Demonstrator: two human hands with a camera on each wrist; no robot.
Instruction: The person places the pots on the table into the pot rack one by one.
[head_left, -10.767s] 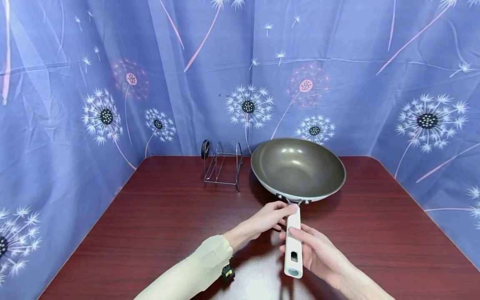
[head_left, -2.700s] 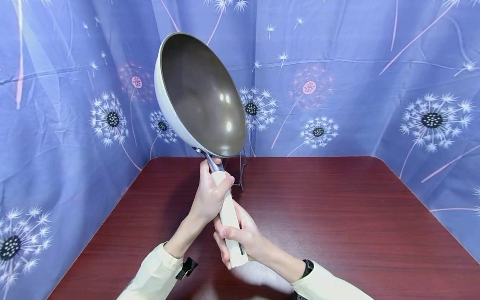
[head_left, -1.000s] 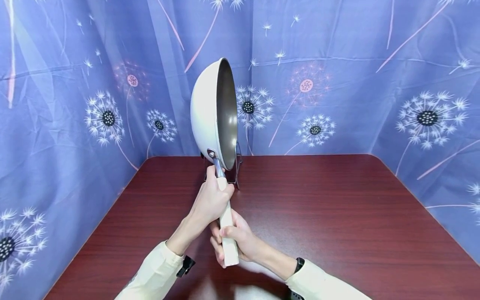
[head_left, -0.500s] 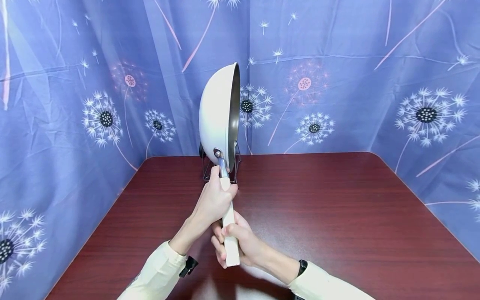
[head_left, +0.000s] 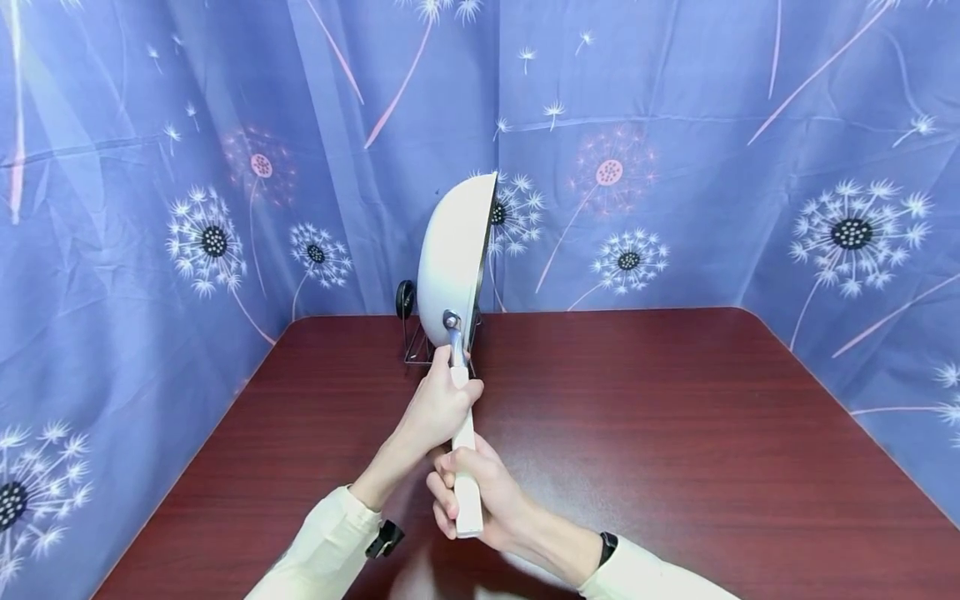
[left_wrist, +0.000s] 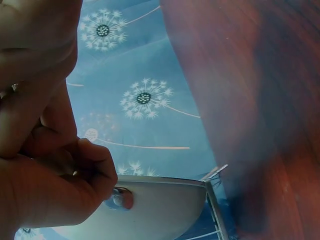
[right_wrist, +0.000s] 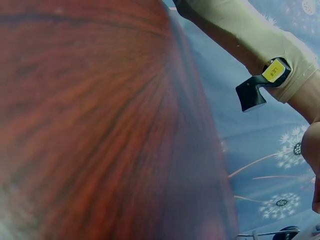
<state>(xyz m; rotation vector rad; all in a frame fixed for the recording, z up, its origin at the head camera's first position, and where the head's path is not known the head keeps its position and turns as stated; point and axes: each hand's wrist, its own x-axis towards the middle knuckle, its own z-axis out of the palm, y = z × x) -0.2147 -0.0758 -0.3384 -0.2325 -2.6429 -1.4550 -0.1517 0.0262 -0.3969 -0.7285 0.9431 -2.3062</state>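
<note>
A wok [head_left: 453, 258], white outside with a dark inside, is tipped up on its edge, its opening turned to the right. My left hand [head_left: 435, 408] grips the white handle [head_left: 463, 437] close to the metal neck. Lower down, my right hand [head_left: 487, 483] holds the same handle near its end, thumb across it. Behind and below the bowl stands a wire rack [head_left: 411, 350], partly hidden; the bowl's lower edge overlaps it in the head view. In the left wrist view the bowl [left_wrist: 145, 210] appears beside the rack's wires [left_wrist: 215, 215], beyond my curled fingers.
A black round disc [head_left: 405, 298] sits at the rack's left upper end. The dark red wooden table [head_left: 645, 417] stretches to the right. Blue dandelion-print curtain [head_left: 675, 100] hangs behind the table and at both sides.
Over ten seconds ago the wok lay flat at the table's back right. It has since been lifted, moved left and turned on edge; in the last second it has come down toward the rack.
</note>
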